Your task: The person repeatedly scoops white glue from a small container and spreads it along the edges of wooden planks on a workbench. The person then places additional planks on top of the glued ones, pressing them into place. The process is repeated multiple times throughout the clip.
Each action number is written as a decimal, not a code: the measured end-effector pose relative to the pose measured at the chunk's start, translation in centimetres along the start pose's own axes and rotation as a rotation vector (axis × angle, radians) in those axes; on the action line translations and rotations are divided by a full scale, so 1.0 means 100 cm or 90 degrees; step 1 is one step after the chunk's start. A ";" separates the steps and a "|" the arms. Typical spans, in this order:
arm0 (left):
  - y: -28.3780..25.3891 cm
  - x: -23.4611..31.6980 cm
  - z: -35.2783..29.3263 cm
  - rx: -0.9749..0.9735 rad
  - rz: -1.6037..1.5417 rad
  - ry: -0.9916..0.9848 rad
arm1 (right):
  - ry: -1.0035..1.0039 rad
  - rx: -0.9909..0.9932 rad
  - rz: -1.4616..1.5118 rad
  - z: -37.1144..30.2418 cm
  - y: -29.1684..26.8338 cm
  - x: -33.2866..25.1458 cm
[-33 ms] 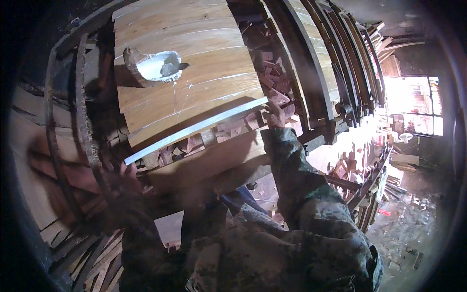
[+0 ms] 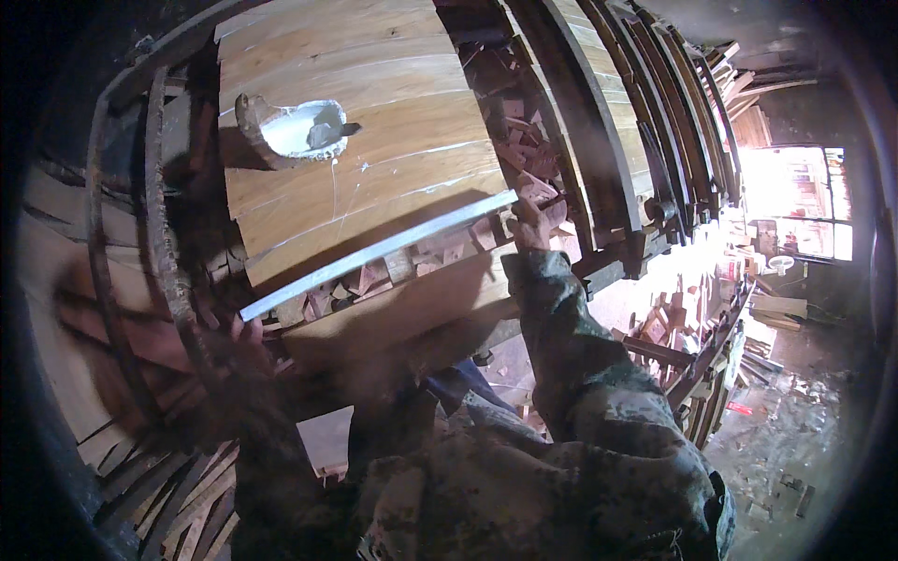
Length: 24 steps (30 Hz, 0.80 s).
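A long wooden strip [image 2: 374, 254], its upper edge coated white, spans the space between my hands. My left hand [image 2: 245, 348], in deep shadow, grips its left end; the fingers are only partly visible. At the other end, my right hand [image 2: 531, 227] holds the strip with fingers closed round it. Just beyond lies a panel of pale boards [image 2: 374, 84], with white lines along the joints and a few white drips. A cut-open container [image 2: 271, 140] of white paste rests on that panel, a dark handle or stick poking from its right side.
Beneath the strip, many small wood offcuts [image 2: 398, 266] fill the gap before a nearer plank [image 2: 402, 299]. Dark metal bars [image 2: 159, 187] run along the left, and heavy rails [image 2: 589, 112] along the right. More slats [image 2: 196, 505] are piled lower left. A bright window [image 2: 795, 187] stands far right.
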State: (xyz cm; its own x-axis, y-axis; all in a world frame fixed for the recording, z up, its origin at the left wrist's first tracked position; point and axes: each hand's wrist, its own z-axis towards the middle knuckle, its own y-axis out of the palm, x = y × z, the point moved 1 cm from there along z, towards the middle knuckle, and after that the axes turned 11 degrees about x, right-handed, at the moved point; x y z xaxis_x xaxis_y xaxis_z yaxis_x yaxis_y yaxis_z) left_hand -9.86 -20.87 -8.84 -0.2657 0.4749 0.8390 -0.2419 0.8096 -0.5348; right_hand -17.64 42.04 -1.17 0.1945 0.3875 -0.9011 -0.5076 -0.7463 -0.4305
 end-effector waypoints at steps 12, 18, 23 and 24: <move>0.024 0.061 -0.009 0.001 0.420 -0.061 | -0.031 -0.019 -0.333 -0.001 -0.026 0.080; 0.039 0.027 -0.008 0.114 0.329 0.004 | -0.142 0.015 -0.247 -0.003 -0.025 0.099; 0.033 0.027 -0.016 0.083 0.105 -0.139 | -0.063 -0.010 -0.212 -0.004 -0.025 0.080; 0.037 0.028 -0.018 0.080 0.118 -0.130 | -0.048 -0.022 -0.217 -0.001 -0.026 0.077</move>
State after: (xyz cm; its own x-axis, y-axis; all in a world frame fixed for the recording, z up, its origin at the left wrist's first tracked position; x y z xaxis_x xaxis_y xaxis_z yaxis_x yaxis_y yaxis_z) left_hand -9.79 -15.91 -8.30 -0.4958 0.5213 0.6946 -0.2822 0.6597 -0.6965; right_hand -14.73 46.95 -6.98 0.2844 0.6552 -0.6999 -0.3959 -0.5846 -0.7082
